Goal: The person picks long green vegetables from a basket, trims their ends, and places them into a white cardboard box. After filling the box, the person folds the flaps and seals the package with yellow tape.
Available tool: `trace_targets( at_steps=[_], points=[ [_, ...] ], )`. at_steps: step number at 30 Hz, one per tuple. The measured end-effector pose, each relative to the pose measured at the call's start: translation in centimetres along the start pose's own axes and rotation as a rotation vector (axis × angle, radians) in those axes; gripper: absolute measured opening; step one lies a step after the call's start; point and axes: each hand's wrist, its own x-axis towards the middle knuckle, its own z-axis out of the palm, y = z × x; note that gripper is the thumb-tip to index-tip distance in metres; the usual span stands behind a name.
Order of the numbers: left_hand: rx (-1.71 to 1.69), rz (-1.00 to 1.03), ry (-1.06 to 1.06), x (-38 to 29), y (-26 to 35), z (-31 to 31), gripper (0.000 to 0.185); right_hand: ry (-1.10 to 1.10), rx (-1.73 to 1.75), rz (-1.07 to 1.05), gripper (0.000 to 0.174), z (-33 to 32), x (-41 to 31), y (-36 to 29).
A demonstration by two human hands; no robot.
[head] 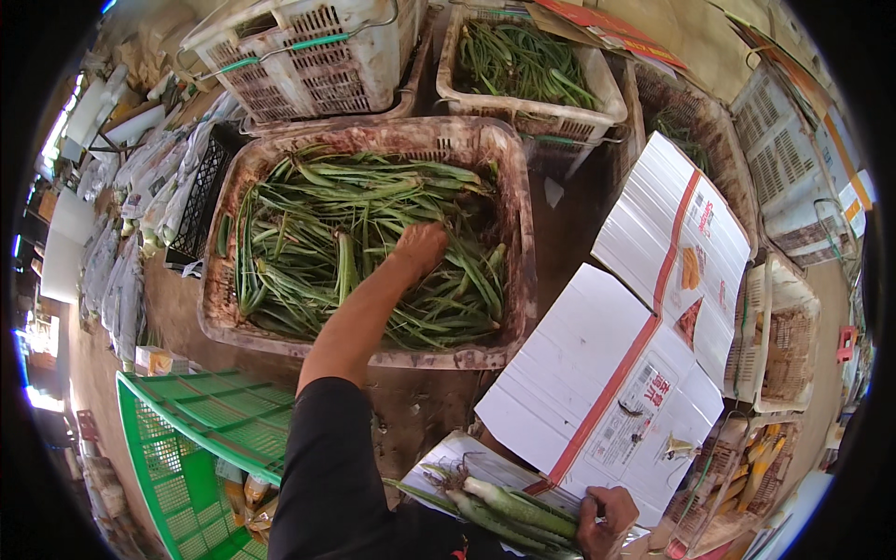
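Note:
In the middle stands a large stained plastic crate (455,360) full of green aloe plants (346,262) with long, toothed leaves. My left hand (420,246) reaches down among these plants at the crate's right-centre; its fingertips are hidden by leaves. At the lower right, my right hand (609,518) is closed around the leaf end of several aloe plants (518,507). Their pale bases and thin roots point left, above a piece of white cardboard (437,455) close to my body.
An unfolded white carton (560,364) with a red stripe lies right of the crate. A green plastic basket (203,420) stands at lower left. Behind are another aloe crate (609,112) and a tall white crate (308,70). Plastic-wrapped bundles (126,280) lie at left.

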Motion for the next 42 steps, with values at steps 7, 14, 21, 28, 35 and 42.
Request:
trace_targets(
  at_steps=[7, 14, 21, 28, 35, 42],
  points=[
    [-0.186, -0.132, 0.488, -2.4, -5.8, -5.2, 0.025, -0.029, -0.023, 0.004, 0.013, -0.6, -0.1, 0.1],
    [-0.721, -0.186, 0.792, -9.7, -6.1, -9.4, 0.029, -0.263, 0.135, 0.143, 0.013, -2.9, 2.4, -0.1],
    [-0.746, -0.056, 0.933, -15.5, -0.1, -10.3, 0.015, -0.379, 0.316, 0.041, 0.036, -4.9, 7.1, -2.0],
    [-0.711, -0.053, 0.89, -20.2, 4.1, -10.1, 0.023, -0.203, 0.748, -0.07, 0.039, 5.3, 19.4, -6.4],
    [-0.712, 0.007, 0.856, -22.0, 4.9, -9.7, 0.027, -0.286, 1.094, 0.394, 0.041, 11.3, 24.3, -8.9],
    [-0.723, 0.149, 0.645, -25.3, 3.5, -11.2, 0.048, -0.261, 1.22, 0.288, 0.025, 13.7, 23.3, -7.5]
  ],
)
